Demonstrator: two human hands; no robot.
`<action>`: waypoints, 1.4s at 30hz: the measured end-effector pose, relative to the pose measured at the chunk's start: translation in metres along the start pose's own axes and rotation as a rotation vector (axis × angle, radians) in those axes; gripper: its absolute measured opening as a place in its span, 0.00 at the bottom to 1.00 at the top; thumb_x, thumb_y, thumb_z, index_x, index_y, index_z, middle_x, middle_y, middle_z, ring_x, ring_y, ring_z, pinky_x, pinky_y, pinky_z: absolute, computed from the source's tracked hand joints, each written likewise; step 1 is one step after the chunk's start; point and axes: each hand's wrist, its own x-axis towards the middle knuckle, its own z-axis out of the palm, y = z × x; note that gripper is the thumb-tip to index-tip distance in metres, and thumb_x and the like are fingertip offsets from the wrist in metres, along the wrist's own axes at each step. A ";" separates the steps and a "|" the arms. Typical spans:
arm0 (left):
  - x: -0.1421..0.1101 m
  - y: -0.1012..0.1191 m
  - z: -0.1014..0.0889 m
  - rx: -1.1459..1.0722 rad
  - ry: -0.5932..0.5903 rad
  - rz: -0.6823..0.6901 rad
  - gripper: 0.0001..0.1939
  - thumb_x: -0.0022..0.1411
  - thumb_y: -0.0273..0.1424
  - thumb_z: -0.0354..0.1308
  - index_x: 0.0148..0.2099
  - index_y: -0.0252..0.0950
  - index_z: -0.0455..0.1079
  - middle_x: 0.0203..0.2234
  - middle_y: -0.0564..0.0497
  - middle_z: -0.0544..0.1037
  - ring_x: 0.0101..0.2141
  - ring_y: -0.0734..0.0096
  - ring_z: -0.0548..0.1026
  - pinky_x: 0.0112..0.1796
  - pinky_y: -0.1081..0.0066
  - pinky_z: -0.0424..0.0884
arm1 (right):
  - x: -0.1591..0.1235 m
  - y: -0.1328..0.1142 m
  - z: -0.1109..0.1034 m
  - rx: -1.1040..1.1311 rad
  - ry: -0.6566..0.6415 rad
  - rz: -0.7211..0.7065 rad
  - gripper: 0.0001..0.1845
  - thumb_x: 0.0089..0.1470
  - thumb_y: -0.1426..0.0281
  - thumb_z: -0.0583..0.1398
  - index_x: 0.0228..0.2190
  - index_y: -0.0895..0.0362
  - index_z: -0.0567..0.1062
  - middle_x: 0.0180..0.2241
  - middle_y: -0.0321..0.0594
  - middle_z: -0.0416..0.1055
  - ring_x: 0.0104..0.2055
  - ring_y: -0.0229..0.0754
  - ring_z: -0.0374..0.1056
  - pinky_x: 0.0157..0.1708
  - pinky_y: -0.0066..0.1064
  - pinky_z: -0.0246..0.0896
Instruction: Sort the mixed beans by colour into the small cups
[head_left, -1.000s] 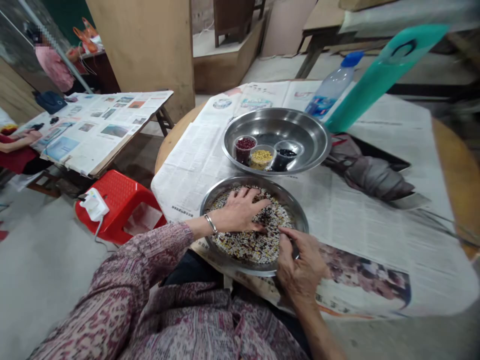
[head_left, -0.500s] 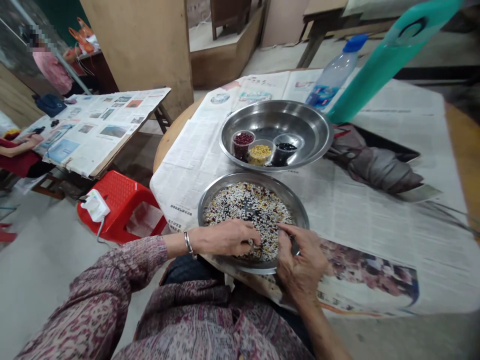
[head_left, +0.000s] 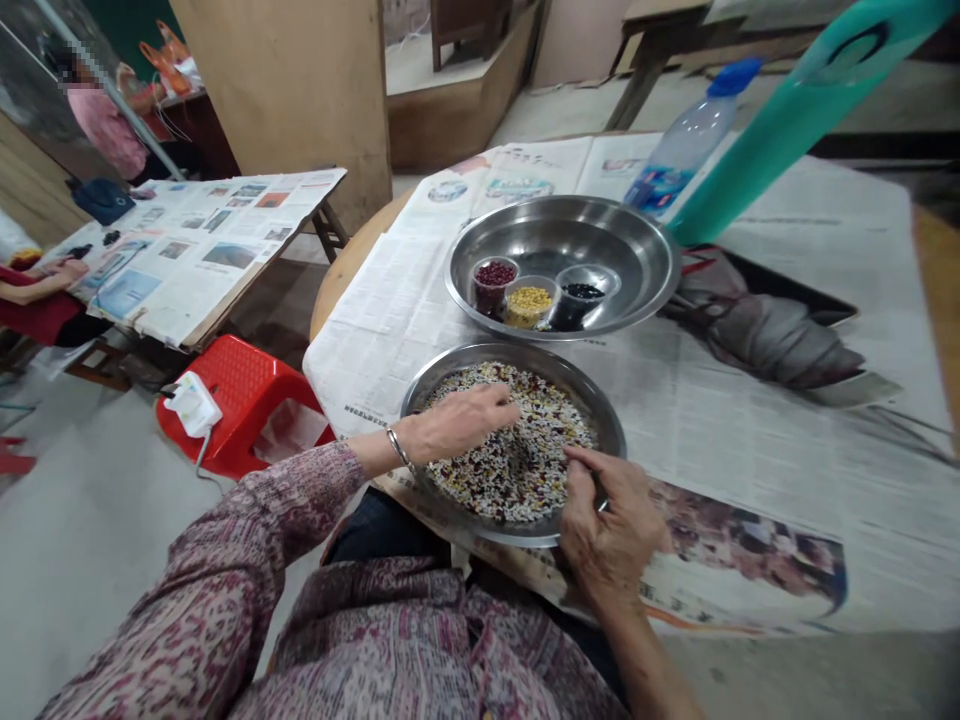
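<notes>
A steel basin point(head_left: 611, 425) rests on the newspaper nearest me, holding a mix of white, yellow, dark red and black grains and beans point(head_left: 544, 420). Above its left half hovers my left hand point(head_left: 461, 420), a bracelet on the wrist. Its fingers are curled together and point down; what lies between them is hidden. My right hand point(head_left: 611, 520) is closed at the basin's right rim, thumb and forefinger over the inner edge, the other fingers mostly hidden. Behind stands a larger steel basin point(head_left: 645, 240) with cups of red beans point(head_left: 495, 275), yellow beans point(head_left: 529, 300) and black beans point(head_left: 582, 292).
A plastic bottle point(head_left: 690, 140), a tall green object point(head_left: 795, 130) and a folded grey umbrella point(head_left: 787, 335) lie or stand at the back right. Left of the table is a red stool point(head_left: 240, 400) with a white plug adapter point(head_left: 193, 403). Two people sit around another newspaper-covered table point(head_left: 202, 240).
My left hand has risen from the basin's near middle, away from me, to above the grains. The right hand stays at the rim. The view has shifted slightly.
</notes>
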 end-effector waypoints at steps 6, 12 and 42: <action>-0.028 -0.010 -0.006 -0.020 0.068 -0.145 0.14 0.70 0.30 0.49 0.56 0.35 0.67 0.57 0.44 0.66 0.53 0.61 0.66 0.53 0.61 0.66 | 0.000 0.000 0.000 0.005 -0.005 0.015 0.10 0.59 0.68 0.56 0.36 0.56 0.77 0.34 0.42 0.77 0.38 0.43 0.72 0.43 0.38 0.65; -0.026 0.010 0.000 -0.175 -0.061 -0.064 0.16 0.67 0.30 0.55 0.56 0.38 0.68 0.52 0.44 0.68 0.48 0.62 0.69 0.49 0.64 0.68 | 0.000 0.001 -0.001 -0.010 -0.009 -0.015 0.10 0.59 0.70 0.57 0.37 0.56 0.78 0.34 0.42 0.77 0.38 0.43 0.71 0.43 0.38 0.65; 0.012 0.016 -0.003 -0.037 0.144 -0.089 0.18 0.70 0.27 0.46 0.59 0.34 0.66 0.55 0.41 0.66 0.54 0.59 0.66 0.52 0.61 0.67 | 0.000 0.001 -0.002 -0.007 0.005 -0.020 0.10 0.60 0.70 0.56 0.37 0.57 0.78 0.34 0.43 0.76 0.37 0.42 0.71 0.42 0.37 0.64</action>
